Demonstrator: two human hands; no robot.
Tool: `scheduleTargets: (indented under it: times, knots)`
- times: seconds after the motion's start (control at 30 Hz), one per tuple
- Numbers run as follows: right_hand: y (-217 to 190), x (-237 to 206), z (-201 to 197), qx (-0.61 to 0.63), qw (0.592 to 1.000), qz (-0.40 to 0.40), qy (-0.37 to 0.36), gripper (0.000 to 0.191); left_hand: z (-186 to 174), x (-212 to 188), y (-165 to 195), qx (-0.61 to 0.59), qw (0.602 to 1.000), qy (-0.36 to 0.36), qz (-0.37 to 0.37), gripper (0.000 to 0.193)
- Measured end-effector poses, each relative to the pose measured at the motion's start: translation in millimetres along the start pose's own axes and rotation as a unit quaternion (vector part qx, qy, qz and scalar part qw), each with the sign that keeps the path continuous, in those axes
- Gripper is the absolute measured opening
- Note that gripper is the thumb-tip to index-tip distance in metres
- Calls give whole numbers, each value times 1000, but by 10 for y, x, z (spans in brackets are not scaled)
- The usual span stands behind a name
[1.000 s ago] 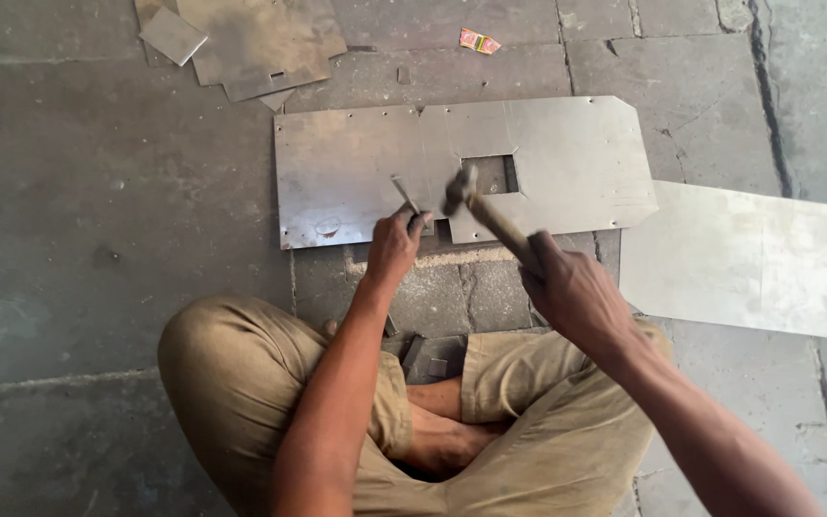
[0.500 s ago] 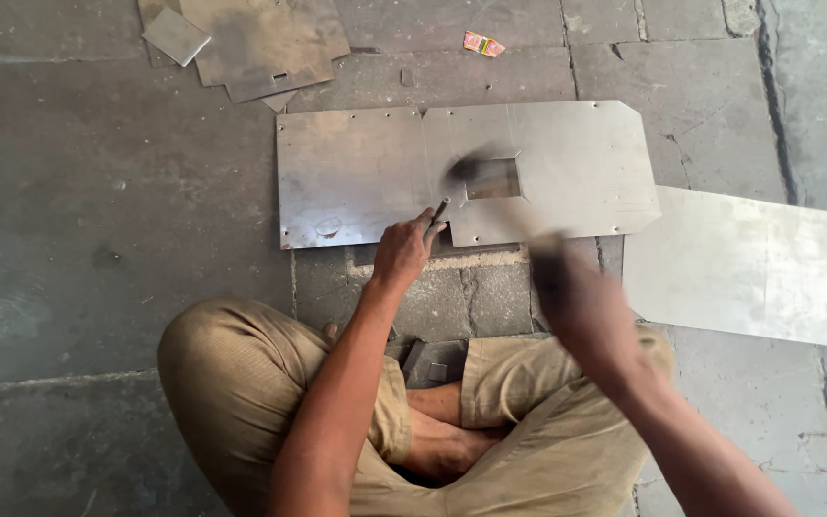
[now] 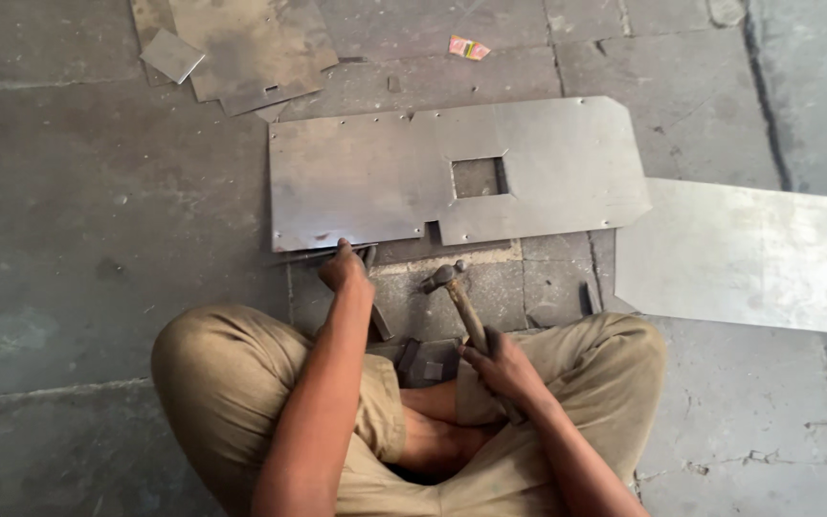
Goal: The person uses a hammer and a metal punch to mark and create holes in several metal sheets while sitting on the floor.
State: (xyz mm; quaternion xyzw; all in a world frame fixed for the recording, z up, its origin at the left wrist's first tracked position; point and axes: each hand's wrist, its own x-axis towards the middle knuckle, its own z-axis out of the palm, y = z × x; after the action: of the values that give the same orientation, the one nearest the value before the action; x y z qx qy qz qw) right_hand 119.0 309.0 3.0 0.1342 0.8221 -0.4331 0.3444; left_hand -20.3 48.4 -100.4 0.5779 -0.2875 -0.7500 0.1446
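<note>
While our right hand [image 3: 502,369] grips the hammer [image 3: 461,306], our left hand [image 3: 345,268] pinches the metal sheet [image 3: 375,177] (thin, stiff, sharp-edged) at its near edge.

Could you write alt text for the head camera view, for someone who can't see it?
Seen from above, a person sits cross-legged on a grey stone floor, right hand gripping a wooden-handled hammer, left hand at the near edge of a flat grey metal sheet with a square cut-out. More metal sheets lie around.
</note>
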Motion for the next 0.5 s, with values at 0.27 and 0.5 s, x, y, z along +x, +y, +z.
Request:
scheduleTargets:
  times: [0.27, 0.5]
  knots:
    - [83, 114, 29, 6, 999, -35, 2, 37, 49, -246, -243, 150, 967, -202, 39, 14]
    - [96, 95, -7, 22, 999, -30, -11, 39, 103, -321, -265, 219, 962, -157, 40, 16]
